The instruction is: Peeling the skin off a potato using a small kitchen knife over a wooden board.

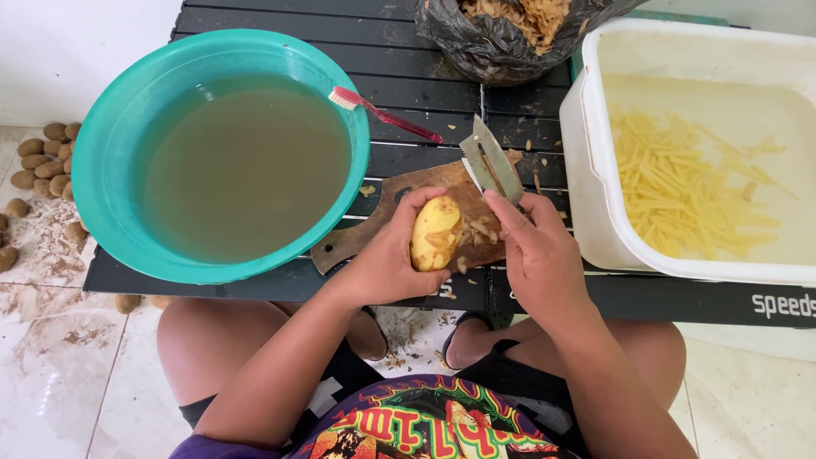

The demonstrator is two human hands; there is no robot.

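Observation:
My left hand (387, 255) grips a partly peeled yellow potato (434, 231) over a small wooden cutting board (399, 217). My right hand (540, 246) holds a metal peeler-knife (491, 164) with its blade pointing up and away, just right of the potato. Peel scraps lie on the board between both hands. The board rests on a black slatted table (399, 64).
A teal basin (119, 136) of murky water stands at the left, a red toothbrush (382, 113) resting on its rim. A white tub (586, 170) with cut potato strips in water is at the right. A black bag (484, 42) of peels sits behind. Unpeeled potatoes (42, 157) lie on the floor.

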